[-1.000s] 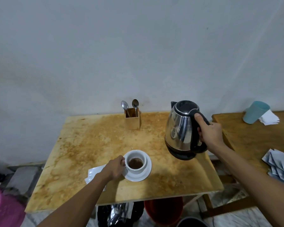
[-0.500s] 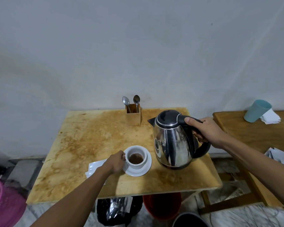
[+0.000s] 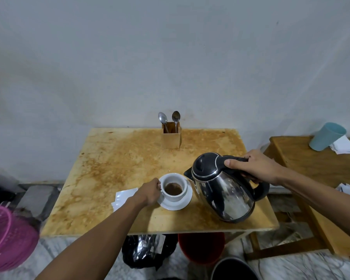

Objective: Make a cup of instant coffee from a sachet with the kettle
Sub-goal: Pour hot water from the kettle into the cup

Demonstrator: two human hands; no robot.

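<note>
A white cup (image 3: 173, 196) with brown coffee powder in its bottom stands on a white saucer (image 3: 182, 205) on the stained wooden table (image 3: 113, 168). My left hand (image 3: 149, 191) grips the cup's handle side. My right hand (image 3: 255, 168) holds the black handle of a steel kettle (image 3: 224, 193). The kettle is tilted left, its spout right beside the cup's rim. No water is visible pouring. A white sachet (image 3: 123, 197) lies flat left of the saucer, partly under my left wrist.
A wooden holder (image 3: 171, 138) with two spoons stands at the table's back edge. A second wooden table (image 3: 321, 178) on the right carries a teal cup (image 3: 325, 136) and white sachets. A pink basket (image 3: 6, 239), black bag, red bucket and dark bin sit on the floor.
My right hand has carried the kettle left and down from mid-air to the cup and tipped its spout toward the rim. My left hand has stayed on the cup.
</note>
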